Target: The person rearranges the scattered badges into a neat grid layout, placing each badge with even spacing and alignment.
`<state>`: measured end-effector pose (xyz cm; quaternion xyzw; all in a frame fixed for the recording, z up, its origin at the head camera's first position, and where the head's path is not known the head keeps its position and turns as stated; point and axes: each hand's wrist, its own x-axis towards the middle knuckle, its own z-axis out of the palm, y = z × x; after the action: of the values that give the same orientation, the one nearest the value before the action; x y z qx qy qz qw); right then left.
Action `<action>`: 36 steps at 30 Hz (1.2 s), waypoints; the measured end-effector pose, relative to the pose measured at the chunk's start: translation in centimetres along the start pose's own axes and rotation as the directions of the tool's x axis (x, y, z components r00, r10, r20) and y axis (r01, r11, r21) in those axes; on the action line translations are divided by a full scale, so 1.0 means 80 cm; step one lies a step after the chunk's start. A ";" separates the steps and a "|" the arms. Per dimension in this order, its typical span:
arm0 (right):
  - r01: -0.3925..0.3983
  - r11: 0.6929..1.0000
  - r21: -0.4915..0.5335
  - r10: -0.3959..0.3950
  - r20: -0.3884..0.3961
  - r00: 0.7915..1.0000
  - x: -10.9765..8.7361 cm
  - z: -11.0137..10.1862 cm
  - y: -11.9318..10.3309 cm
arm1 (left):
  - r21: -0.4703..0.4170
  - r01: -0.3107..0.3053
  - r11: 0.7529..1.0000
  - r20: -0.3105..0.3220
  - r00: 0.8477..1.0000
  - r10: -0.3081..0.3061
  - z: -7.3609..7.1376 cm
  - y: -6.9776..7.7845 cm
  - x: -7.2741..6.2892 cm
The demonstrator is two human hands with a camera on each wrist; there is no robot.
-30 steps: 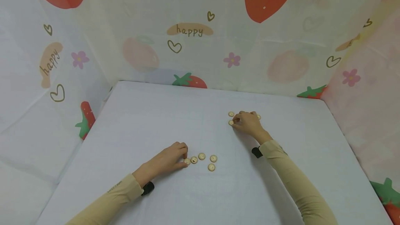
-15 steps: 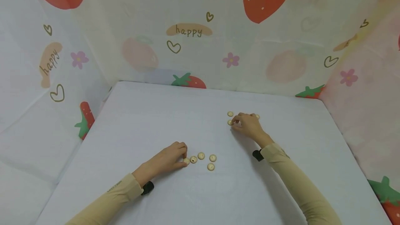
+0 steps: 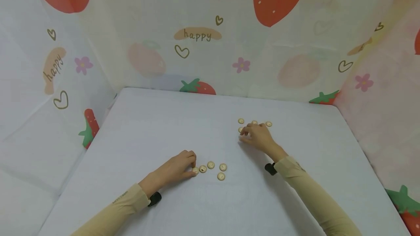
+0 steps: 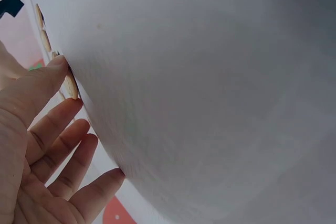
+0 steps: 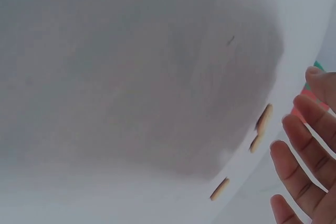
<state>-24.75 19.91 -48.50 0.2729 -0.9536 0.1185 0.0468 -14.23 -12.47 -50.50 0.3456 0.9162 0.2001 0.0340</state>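
Observation:
My left hand (image 3: 172, 170) pinches a round wooden button (image 3: 195, 170) at the left end of the near group. In the left wrist view the thumb and index finger sit at opposite edges of that button (image 4: 72, 86), which lies on the cloth. My right hand (image 3: 260, 137) hovers at the far group, thumb and fingers apart with nothing between them. Just beyond its fingertips lies a button (image 3: 240, 129), partly covered by the fingers. Another button (image 3: 241, 121) lies behind it, and buttons (image 5: 219, 189) also show beside the spread fingers in the right wrist view.
To the right of the left hand lie more near-group buttons (image 3: 211, 165), two of them one behind the other. Two far-group buttons (image 3: 268, 124) show behind the right hand. A white cloth (image 3: 157, 119) covers the table, with strawberry-print curtains (image 3: 197, 65) round its back and sides.
My right hand has let go of the front-left button of the far group; its thumb and fingers have spread and drawn back slightly. The left hand has stayed on its button.

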 end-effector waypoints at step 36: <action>0.376 0.903 0.209 -0.403 0.105 0.909 -0.040 -0.001 -0.078 | 0.006 -0.010 1.000 -0.012 1.000 0.011 -0.001 0.002 0.000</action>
<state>-18.73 16.41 -47.67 0.4694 -0.8654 0.1737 -0.0256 -14.12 -12.41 -50.36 0.3493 0.9151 0.1999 0.0262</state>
